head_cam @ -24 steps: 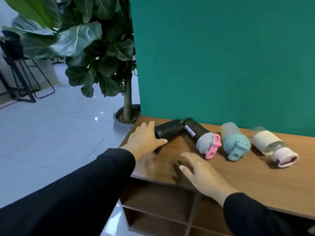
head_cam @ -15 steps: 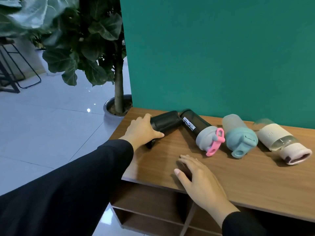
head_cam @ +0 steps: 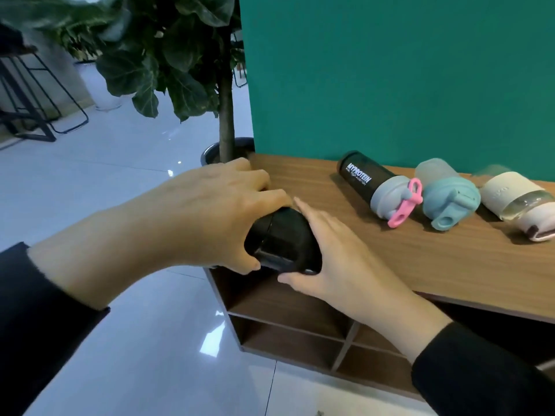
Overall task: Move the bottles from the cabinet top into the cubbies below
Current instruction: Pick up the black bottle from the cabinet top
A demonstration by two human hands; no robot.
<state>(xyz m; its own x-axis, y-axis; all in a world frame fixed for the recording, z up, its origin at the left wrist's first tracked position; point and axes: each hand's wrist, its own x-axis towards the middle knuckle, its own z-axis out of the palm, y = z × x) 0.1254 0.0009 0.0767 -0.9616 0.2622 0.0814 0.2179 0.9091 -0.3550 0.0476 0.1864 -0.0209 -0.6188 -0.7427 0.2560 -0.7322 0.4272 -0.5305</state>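
Note:
A black bottle (head_cam: 285, 238) is held over the front left corner of the wooden cabinet top (head_cam: 420, 253). My left hand (head_cam: 207, 214) wraps it from the left and above. My right hand (head_cam: 339, 259) presses against its right side and bottom end. Three bottles lie on the top by the green wall: a black one with a grey lid and pink loop (head_cam: 372, 184), a frosted one with a teal lid (head_cam: 444, 196), and a clear one with a cream sleeve (head_cam: 516, 202). Open cubbies (head_cam: 288, 319) show below the top.
A potted tree (head_cam: 225, 115) stands right beside the cabinet's left end, its leaves overhead. A green wall (head_cam: 390, 70) backs the cabinet. Glossy tile floor (head_cam: 120, 355) lies to the left, with black metal stool legs (head_cam: 39, 115) far left.
My left hand has pulled the black bottle from the back of the top to its front left corner. My right hand has left the wood and closed on the bottle. The view has tilted down.

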